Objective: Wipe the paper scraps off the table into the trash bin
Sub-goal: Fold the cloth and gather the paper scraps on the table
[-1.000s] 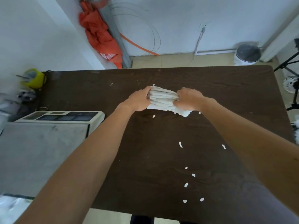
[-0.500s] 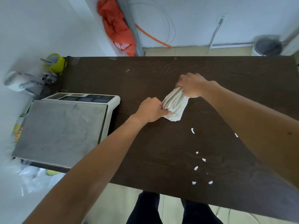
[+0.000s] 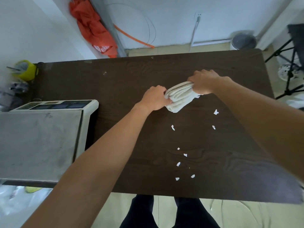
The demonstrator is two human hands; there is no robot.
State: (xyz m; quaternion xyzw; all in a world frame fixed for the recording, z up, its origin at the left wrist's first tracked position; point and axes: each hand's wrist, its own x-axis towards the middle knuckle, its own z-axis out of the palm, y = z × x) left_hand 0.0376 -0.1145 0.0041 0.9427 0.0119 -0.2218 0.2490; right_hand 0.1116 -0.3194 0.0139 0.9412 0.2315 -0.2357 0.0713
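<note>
Slanting now instead of level, the cloth (image 3: 179, 96) is being gripped at either end by the left hand (image 3: 154, 100) and right hand (image 3: 204, 82), paper scraps (image 3: 178, 164) lying unswept nearer the body, the trash bin (image 3: 243, 41) waiting beyond.

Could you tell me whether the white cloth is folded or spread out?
Folded: the cloth shows stacked layers, gripped between left hand and right hand.

Both hands hold a rolled white cloth (image 3: 180, 96) by the brown table (image 3: 131, 83). The left hand (image 3: 154, 99) grips its 8 o'clock end. The right hand (image 3: 204, 83) grips its 2 o'clock end. Little paper bits (image 3: 178, 164) lie on the table at 6 o'clock from the cloth. The trash bin (image 3: 243, 41) stands on the floor at 1 o'clock.
</note>
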